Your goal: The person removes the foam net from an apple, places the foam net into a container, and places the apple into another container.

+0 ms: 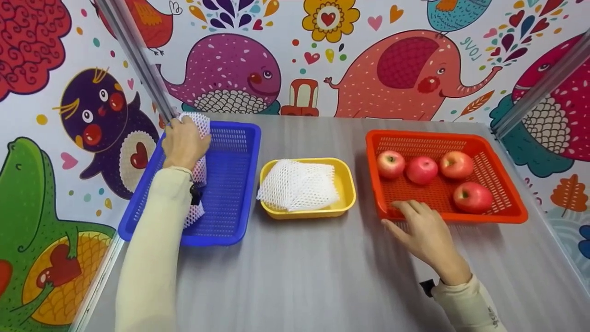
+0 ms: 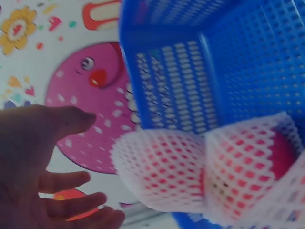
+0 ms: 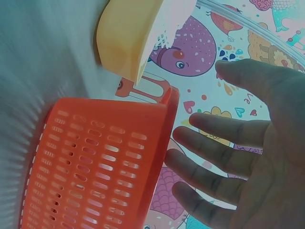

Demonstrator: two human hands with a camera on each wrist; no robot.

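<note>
Red round apples [image 1: 421,170] lay just beyond the spread, nearer right hand [image 1: 428,237]; left hand [image 1: 185,143], also spread, sat well apart

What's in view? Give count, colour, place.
Table: one, grey, underneath
Right basket: one, red, right
Bare apples: four, red, in right basket
Tub: one, yellow, centre
Foam nets: count unclear, white, in tub
Left basket: one, blue, left
Netted apples: several, red under white, in left basket
Printed walls: three, multicoloured, around table
Metal poles: two, silver, back corners
Sleeves: two, cream, on arms
Wrist devices: two, black, wrists
Left hand: one, bare, near netted apples
Right hand: one, bare, by right basket's near rim
</note>
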